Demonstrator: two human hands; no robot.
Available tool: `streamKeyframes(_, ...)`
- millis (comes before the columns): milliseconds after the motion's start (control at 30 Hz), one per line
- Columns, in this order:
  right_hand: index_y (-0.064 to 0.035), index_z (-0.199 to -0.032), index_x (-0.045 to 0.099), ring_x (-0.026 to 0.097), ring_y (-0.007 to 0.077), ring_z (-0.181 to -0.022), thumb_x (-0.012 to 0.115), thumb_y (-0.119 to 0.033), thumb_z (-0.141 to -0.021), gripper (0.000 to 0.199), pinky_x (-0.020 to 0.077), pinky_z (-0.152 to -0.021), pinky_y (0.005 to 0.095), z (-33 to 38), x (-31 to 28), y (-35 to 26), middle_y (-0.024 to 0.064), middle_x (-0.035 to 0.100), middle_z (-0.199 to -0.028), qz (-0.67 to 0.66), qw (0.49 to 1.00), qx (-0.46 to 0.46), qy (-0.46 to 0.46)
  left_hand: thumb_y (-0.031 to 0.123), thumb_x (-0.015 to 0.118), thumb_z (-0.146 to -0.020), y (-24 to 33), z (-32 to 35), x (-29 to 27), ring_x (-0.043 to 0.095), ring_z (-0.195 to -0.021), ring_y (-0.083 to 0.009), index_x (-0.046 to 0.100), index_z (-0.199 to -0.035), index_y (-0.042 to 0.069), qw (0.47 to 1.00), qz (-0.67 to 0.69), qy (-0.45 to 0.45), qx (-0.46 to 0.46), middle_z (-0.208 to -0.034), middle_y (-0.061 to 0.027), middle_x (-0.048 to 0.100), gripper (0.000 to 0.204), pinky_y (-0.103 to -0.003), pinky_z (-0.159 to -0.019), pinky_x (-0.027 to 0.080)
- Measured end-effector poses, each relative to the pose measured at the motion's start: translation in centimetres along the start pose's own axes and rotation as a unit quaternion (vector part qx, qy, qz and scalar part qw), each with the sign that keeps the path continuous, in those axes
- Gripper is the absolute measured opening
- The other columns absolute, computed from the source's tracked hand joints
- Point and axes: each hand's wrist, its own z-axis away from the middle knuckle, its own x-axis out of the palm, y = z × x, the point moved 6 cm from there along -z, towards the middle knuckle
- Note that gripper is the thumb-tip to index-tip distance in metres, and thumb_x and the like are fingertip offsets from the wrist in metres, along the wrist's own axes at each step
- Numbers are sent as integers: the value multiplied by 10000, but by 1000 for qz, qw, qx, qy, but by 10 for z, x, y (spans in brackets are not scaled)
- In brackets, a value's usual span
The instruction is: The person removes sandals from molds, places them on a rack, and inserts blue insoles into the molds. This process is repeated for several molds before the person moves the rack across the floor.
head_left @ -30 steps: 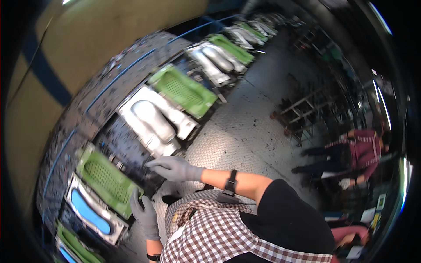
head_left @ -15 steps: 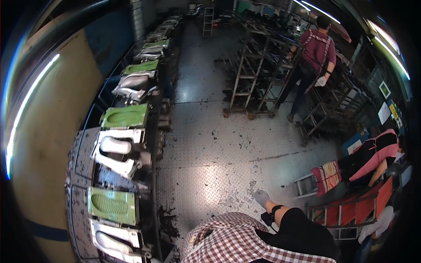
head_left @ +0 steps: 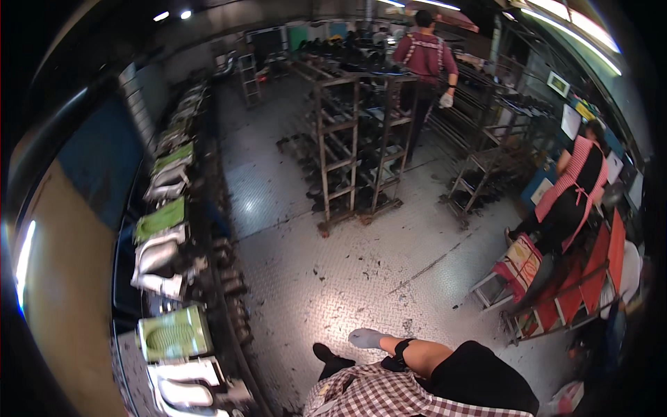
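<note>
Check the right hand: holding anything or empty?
Empty. The gloved right hand hangs open over the metal floor, nothing in it. Left hand not in view.

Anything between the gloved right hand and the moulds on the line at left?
Nothing visible. The right hand, in a grey glove, hangs free over bare metal floor, holding nothing. The nearest green mould on the line lies off to its left, with open floor between. The left hand is out of view.

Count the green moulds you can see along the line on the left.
3: near green mould by the lower left, middle green mould halfway up the line, far green mould beyond it. More may be hidden farther back.
</note>
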Motion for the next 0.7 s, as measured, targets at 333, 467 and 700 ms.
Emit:
streamKeyframes(333,-66,-1096,708,675,366,-915,491,-333,-1005,356,525,-873,469,-65,-184,-71,207,727,-1033,-18,984,29,174,257,664,-959,41,-213,27,700,-1077,-282,733,-1211,75,942,-65,-155,290,-1201,-101,744,319,-393,-961,562)
streamKeyframes(467,-33,-1294,686,712,338,-1009,536,-399,-998,493,542,-920,444,-100,-216,-15,139,765,-1127,-18,973,118,197,184,633,-974,73,-379,-21,655,-915,-197,706,-1169,-7,917,388,-82,-48,-1009,-97,708,282,-350,-800,524)
streamKeyframes(700,-187,-1283,646,707,374,-1055,404,-535,-1020,499,493,-793,654,-151,-191,227,72,718,-1298,-484,800,294,201,238,656,-988,218,-534,-83,668,-1052,-202,663,-1317,-11,896,416,-155,0,-1110,-113,747,413,-335,-914,518)
